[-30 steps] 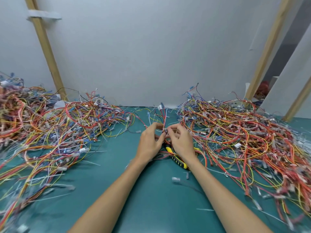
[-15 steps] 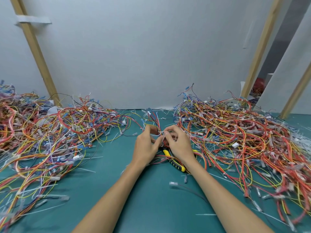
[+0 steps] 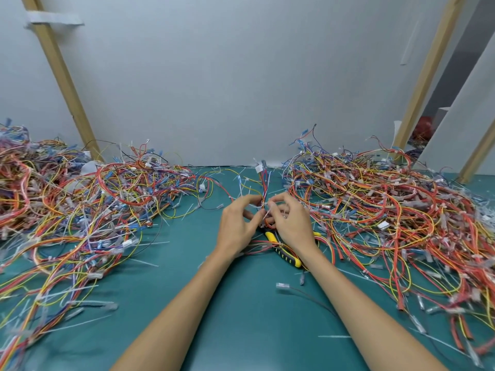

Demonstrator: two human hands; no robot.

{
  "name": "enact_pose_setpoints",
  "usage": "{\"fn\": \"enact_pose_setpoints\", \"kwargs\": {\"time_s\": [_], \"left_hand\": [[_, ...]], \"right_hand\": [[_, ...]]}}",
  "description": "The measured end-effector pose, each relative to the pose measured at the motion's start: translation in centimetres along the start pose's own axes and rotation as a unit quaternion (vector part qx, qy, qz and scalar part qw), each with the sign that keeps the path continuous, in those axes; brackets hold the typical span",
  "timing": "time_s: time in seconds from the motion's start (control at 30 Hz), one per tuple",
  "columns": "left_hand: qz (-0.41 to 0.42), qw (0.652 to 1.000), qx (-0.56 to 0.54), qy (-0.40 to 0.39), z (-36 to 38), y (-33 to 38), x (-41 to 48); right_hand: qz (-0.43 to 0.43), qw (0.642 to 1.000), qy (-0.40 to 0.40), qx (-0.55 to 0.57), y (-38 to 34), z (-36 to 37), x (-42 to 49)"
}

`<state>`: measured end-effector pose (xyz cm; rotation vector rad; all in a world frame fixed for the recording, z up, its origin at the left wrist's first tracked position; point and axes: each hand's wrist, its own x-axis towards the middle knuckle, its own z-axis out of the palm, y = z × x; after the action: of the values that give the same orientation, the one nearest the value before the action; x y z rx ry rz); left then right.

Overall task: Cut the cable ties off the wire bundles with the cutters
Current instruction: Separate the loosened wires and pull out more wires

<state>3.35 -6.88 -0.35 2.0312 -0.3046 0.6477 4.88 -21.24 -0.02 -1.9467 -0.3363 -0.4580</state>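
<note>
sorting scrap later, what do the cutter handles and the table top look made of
Cutter handles: yellow and black, matte, likely rubbery plastic grips; the head is hidden under the right hand. Table top: teal, smooth with a soft sheen, probably a rubber or vinyl mat.

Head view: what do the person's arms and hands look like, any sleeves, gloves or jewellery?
The left forearm and right forearm are bare to the frame's bottom edge, with no sleeves in view. The left hand and right hand wear no gloves; no watch, ring or wristband shows.
</note>
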Motion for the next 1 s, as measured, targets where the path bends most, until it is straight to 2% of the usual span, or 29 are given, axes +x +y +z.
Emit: {"fn": "enact_pose_setpoints", "kwargs": {"time_s": [0.73, 1.0], "left_hand": [[-0.007, 0.999, 0.030, 0.011, -0.28, 0.84, -0.64], [0.021, 0.998, 0.059, 0.002, 0.17, 0.83, -0.90]], "right_hand": [[-0.016, 0.999, -0.003, -0.051, -0.73, 0.07, -0.44], [-0.034, 0.998, -0.014, -0.049, -0.90, -0.30, -0.97]]}}
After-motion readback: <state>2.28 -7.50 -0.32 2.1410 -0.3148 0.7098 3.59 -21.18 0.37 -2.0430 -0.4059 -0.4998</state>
